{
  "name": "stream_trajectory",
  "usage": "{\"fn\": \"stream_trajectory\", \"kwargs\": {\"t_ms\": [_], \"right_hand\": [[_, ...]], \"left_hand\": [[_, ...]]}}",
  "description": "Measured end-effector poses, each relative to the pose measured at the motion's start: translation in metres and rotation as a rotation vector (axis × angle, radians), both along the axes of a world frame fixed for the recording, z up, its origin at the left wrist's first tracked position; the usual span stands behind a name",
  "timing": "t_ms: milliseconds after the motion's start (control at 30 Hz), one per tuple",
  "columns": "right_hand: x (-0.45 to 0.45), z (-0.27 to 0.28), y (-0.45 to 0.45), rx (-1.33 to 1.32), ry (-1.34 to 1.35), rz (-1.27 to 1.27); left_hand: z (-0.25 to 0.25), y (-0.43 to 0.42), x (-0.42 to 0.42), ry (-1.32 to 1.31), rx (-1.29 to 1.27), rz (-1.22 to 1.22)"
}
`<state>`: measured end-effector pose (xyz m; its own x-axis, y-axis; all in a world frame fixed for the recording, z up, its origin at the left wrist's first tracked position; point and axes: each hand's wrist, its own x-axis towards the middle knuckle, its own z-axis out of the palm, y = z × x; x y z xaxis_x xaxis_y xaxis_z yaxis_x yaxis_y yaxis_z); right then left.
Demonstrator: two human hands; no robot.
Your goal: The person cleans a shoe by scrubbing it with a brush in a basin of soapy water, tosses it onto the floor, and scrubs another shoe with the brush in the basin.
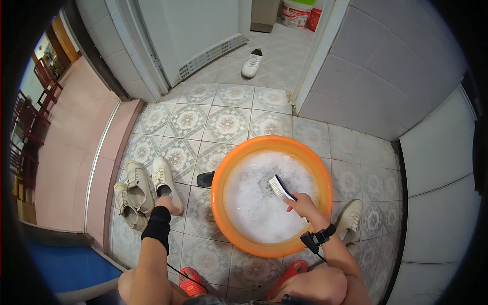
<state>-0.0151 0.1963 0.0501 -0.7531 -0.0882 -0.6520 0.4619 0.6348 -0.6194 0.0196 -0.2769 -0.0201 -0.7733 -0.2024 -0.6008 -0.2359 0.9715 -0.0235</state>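
Note:
My right hand grips a scrub brush with a dark-and-white body and pale bristles. It is over an orange basin filled with white suds. To the left, my left hand is closed at the heel of a white shoe; some of its fingers are hidden. Two more off-white shoes, one nearer the basin and one nearer the step, lie beside it on the tiles.
A dark object pokes out beside the basin's left rim. Another pale shoe lies at right. Beyond the doorway are a white shoe and a bucket. A pink raised step borders the left; my feet wear red slippers.

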Motion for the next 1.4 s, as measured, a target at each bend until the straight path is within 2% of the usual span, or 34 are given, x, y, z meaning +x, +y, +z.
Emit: {"fn": "stream_trajectory", "kwargs": {"t_ms": [33, 67, 133, 200, 267, 300, 333, 400, 467, 500, 567, 600, 667, 700, 767, 800, 900, 967, 1000, 1067, 1100, 1133, 1200, 1233, 1267, 1333, 1400], "right_hand": [[0.001, -0.002, 0.001, 0.002, -0.001, -0.007], [0.001, -0.006, 0.003, 0.027, 0.013, 0.005], [0.004, -0.017, 0.008, 0.060, 0.022, -0.005], [0.007, -0.028, 0.008, 0.134, 0.056, -0.013], [0.010, -0.031, 0.004, 0.172, 0.022, -0.005], [0.014, -0.043, 0.003, 0.223, 0.093, 0.058], [0.016, -0.050, 0.001, 0.273, 0.162, 0.121], [0.013, -0.033, -0.007, 0.283, 0.064, 0.131], [0.012, -0.029, -0.011, 0.275, 0.289, 0.099], [0.009, -0.030, -0.012, 0.201, 0.423, 0.074], [-0.005, -0.014, -0.020, -0.439, 0.284, -0.060], [-0.007, 0.002, -0.025, -0.436, 0.287, -0.062], [-0.006, 0.032, -0.034, -1.375, -0.347, -0.459], [-0.006, 0.032, -0.037, -1.373, -0.339, -0.462], [0.000, 0.029, -0.040, -1.396, -0.256, -0.656], [0.001, 0.028, -0.037, -1.391, -0.254, -0.657], [0.002, 0.017, -0.028, -1.267, -0.146, -0.649], [0.005, 0.013, -0.032, -1.195, -0.132, -0.656], [0.006, 0.014, -0.036, -1.128, -0.114, -0.665], [0.009, 0.012, -0.041, -1.057, -0.041, -0.652], [0.011, 0.012, -0.043, -0.974, 0.051, -0.579], [0.013, 0.012, -0.044, -0.889, 0.143, -0.506], [0.011, 0.013, -0.041, -0.871, 0.155, -0.472], [0.010, 0.013, -0.040, -0.856, 0.169, -0.439], [0.010, 0.013, -0.039, -0.856, 0.168, -0.440], [0.009, 0.011, -0.036, -0.845, 0.177, -0.419], [0.012, 0.009, -0.037, -0.834, 0.232, -0.384]], "left_hand": [[0.000, 0.001, -0.002, 0.096, 0.045, 0.132], [-0.001, 0.001, -0.011, 0.095, 0.048, 0.121], [-0.001, -0.001, -0.038, 0.546, 0.210, 0.298], [0.013, -0.010, -0.070, 0.557, 0.442, 0.301], [0.075, 0.030, -0.085, 0.638, 0.330, 0.164], [0.097, 0.052, -0.086, 0.739, 0.255, 0.061], [0.120, 0.075, -0.088, 0.772, 0.357, 0.050], [0.140, 0.111, -0.090, 0.842, 0.536, -0.022], [0.155, 0.153, -0.082, 0.836, 0.668, -0.075], [0.153, 0.172, -0.076, 0.804, 0.716, -0.109], [0.155, 0.211, -0.057, 0.812, 0.779, -0.218], [0.158, 0.230, -0.045, 0.853, 0.795, -0.293], [0.147, 0.259, -0.026, 0.743, 0.969, -0.380], [0.145, 0.269, -0.022, 0.744, 0.975, -0.386], [0.140, 0.281, -0.016, 0.784, 0.741, -0.685], [0.135, 0.282, -0.015, 0.785, 0.745, -0.684], [0.122, 0.284, -0.016, 0.782, 0.782, -0.613], [0.121, 0.286, -0.020, 0.550, 0.905, -0.283], [0.116, 0.287, -0.023, 0.552, 0.904, -0.282], [0.091, 0.286, -0.028, 0.466, 1.071, 0.184], [0.094, 0.285, -0.031, 0.502, 1.184, 0.187], [0.098, 0.283, -0.031, 0.500, 1.184, 0.190], [0.113, 0.277, -0.030, 0.097, 1.250, 0.385], [0.104, 0.274, -0.033, 0.036, 1.262, 0.397], [0.104, 0.275, -0.033, 0.035, 1.262, 0.398], [0.106, 0.275, -0.031, -0.033, 1.470, 0.552], [0.114, 0.274, -0.032, -0.075, 1.417, 0.463]]}}
